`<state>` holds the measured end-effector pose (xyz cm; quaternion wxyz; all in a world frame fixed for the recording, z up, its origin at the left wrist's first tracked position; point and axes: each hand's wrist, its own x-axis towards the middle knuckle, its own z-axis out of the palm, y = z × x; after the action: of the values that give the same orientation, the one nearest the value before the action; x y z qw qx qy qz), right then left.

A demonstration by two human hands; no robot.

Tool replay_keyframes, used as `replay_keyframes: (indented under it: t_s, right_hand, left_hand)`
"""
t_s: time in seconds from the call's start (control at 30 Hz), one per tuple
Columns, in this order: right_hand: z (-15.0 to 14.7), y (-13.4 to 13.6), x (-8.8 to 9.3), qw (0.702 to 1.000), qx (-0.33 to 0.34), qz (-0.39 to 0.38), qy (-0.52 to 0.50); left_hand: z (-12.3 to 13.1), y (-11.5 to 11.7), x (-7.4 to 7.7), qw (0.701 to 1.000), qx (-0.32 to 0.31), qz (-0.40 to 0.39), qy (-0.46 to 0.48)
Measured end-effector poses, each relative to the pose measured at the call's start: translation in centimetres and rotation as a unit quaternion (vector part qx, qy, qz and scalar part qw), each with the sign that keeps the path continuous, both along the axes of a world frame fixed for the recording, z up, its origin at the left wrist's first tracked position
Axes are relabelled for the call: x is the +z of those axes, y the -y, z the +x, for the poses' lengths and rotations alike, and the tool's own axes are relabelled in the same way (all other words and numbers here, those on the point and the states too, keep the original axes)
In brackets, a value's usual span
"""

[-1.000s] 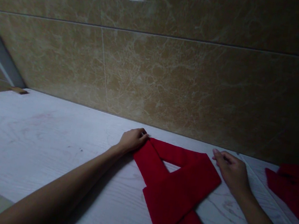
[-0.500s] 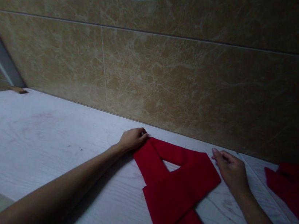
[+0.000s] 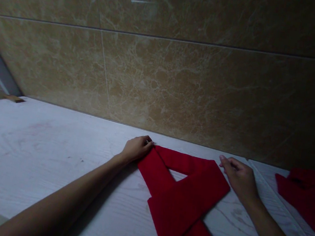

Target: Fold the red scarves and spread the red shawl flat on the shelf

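A red scarf (image 3: 185,201) lies on the white wood-grain table, folded into a loop with its ends crossed over. One end runs out of the bottom of the view and looks fringed. At the loop's upper left corner, my left hand (image 3: 137,147) pinches the fabric between thumb and fingers. My right hand (image 3: 240,179) is just off the upper right fold, a small gap away from the cloth. Its fingers are curled in, with nothing visible in them.
More red cloth (image 3: 306,201) lies at the right, past a seam in the tabletop (image 3: 43,165). Behind the table rises a brown marble-tiled wall (image 3: 162,83). A small wooden block (image 3: 15,98) sits at the far left corner, by a grey metal post (image 3: 0,62).
The view has shifted slightly, so everything appears a little further left. Both hands and the scarf keep nearly the same places relative to each other.
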<state>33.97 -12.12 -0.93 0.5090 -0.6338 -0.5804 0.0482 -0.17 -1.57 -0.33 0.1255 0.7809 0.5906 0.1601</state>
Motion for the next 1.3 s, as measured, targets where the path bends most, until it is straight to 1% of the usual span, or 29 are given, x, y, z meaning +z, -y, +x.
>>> replay_keyframes:
  t_s: [0.27, 0.53, 0.63, 0.83, 1.3]
  right_hand:
    - [-0.15, -0.01, -0.11, 1.000, -0.011, 0.003, -0.007]
    - [-0.55, 0.20, 0.28, 1.000, 0.000, 0.005, -0.011]
    - [-0.49, 0.16, 0.23, 1.000, -0.008, 0.006, -0.008]
    - [-0.36, 0.17, 0.24, 1.000, -0.004, -0.001, 0.004]
    - [-0.29, 0.09, 0.13, 1.000, 0.005, 0.004, -0.008]
  left_hand:
    - [0.12, 0.05, 0.10, 1.000, -0.003, -0.002, -0.005]
    - [0.08, 0.19, 0.27, 1.000, -0.003, -0.003, -0.002]
    - [0.08, 0.20, 0.26, 1.000, -0.002, -0.004, 0.000]
    - [0.10, 0.23, 0.28, 1.000, 0.002, -0.007, 0.003]
    - [0.04, 0.01, 0.16, 1.000, 0.001, -0.008, -0.001]
